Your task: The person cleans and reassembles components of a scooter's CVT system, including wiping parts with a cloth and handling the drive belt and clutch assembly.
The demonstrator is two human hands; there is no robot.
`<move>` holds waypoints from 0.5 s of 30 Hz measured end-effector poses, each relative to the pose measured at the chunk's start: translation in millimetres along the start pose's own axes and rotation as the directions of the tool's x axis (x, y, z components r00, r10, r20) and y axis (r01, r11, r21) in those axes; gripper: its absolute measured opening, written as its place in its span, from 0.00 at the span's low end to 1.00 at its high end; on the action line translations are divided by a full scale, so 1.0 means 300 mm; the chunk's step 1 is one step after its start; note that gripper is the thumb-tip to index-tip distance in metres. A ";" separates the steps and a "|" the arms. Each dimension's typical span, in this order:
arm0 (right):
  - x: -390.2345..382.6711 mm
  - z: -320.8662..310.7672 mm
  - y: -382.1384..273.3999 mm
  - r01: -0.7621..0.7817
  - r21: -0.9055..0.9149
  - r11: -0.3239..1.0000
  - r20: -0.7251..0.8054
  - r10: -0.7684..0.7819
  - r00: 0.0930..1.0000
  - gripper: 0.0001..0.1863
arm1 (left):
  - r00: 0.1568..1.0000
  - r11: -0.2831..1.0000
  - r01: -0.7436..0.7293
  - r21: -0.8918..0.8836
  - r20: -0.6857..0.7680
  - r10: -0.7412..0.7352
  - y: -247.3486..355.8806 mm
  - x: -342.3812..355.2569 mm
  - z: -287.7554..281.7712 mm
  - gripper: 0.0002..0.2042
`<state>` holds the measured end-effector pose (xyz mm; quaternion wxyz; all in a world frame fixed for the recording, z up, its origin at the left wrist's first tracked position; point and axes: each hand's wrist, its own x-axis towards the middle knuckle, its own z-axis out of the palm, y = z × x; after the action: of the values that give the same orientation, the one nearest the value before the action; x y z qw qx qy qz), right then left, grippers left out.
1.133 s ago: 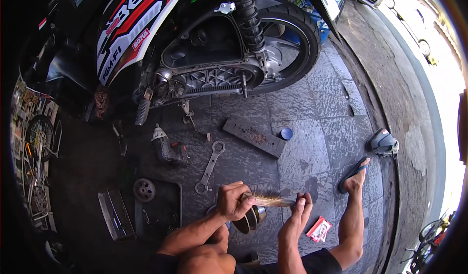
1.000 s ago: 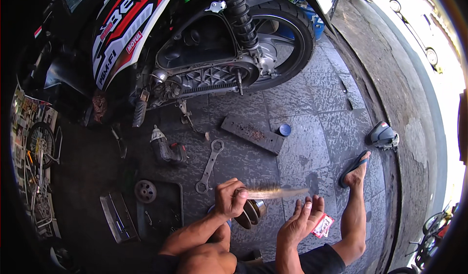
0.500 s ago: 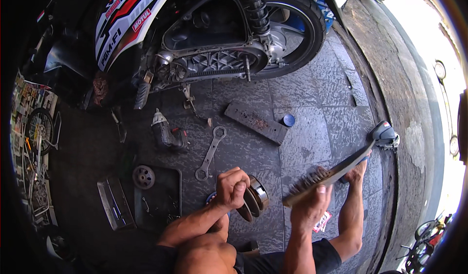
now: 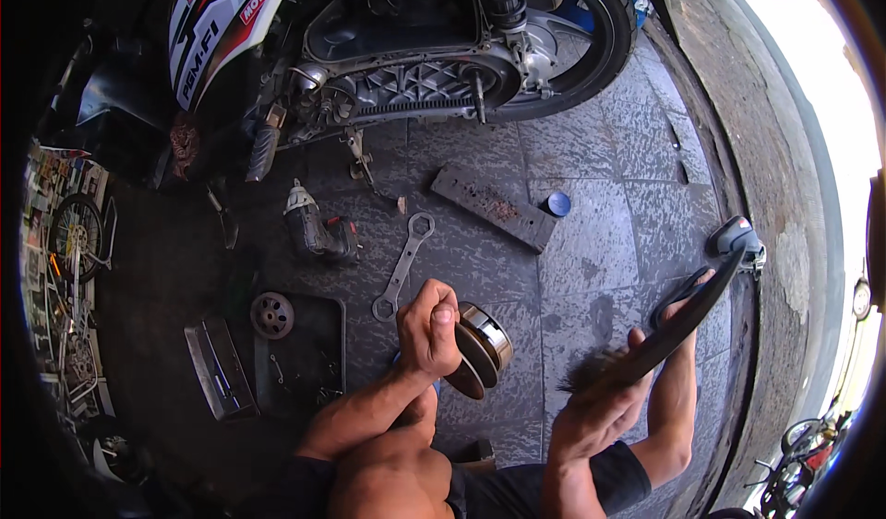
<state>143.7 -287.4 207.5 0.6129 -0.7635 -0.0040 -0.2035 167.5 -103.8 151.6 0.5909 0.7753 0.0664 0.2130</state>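
Note:
My left hand [image 4: 429,330] is closed at the left side of a scooter clutch pulley [image 4: 472,368], whose round brown plates and shiny metal drum stick out to its right. The exact spot it grips is hidden behind the fingers. In my right hand [image 4: 602,416] is a long-handled wire brush [image 4: 683,327], tilted with its handle up to the right. Its dark bristles are smeared by motion and face left toward the pulley, apart from it. Above stands a scooter [image 4: 388,48] with its belt-drive side uncovered.
On the tiles lie a double-ended wrench [image 4: 402,268], a cordless impact driver [image 4: 318,228], a dark rectangular block [image 4: 494,208] and a blue cap [image 4: 558,203]. At the left are a black tray [image 4: 341,353] bearing a round pulley [image 4: 272,315] and a narrow open tool case [image 4: 198,371].
The wire brush has turned, its bristles swinging from upward to leftward, and my right hand has rolled with it. My left hand and the pulley sit slightly higher in view.

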 end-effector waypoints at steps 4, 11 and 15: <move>-0.250 -0.048 0.300 -0.044 -0.392 0.919 0.176 0.122 0.977 0.25 | 0.998 0.998 -0.027 -0.062 -0.051 0.024 0.017 0.034 0.043 0.27; -0.037 0.032 0.053 0.106 -0.321 0.941 0.036 -0.100 0.994 0.26 | 0.988 0.986 0.134 -0.104 -0.057 -0.141 0.019 0.011 0.014 0.25; -0.157 -0.034 0.270 -0.006 -0.269 0.963 0.077 0.028 0.997 0.23 | 0.994 0.994 -0.035 -0.105 -0.103 0.024 -0.007 0.082 0.086 0.27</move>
<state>118.1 -305.5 118.8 0.5050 -0.8469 0.0058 -0.1662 200.4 -117.4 150.4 0.6242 0.7316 0.0733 0.2640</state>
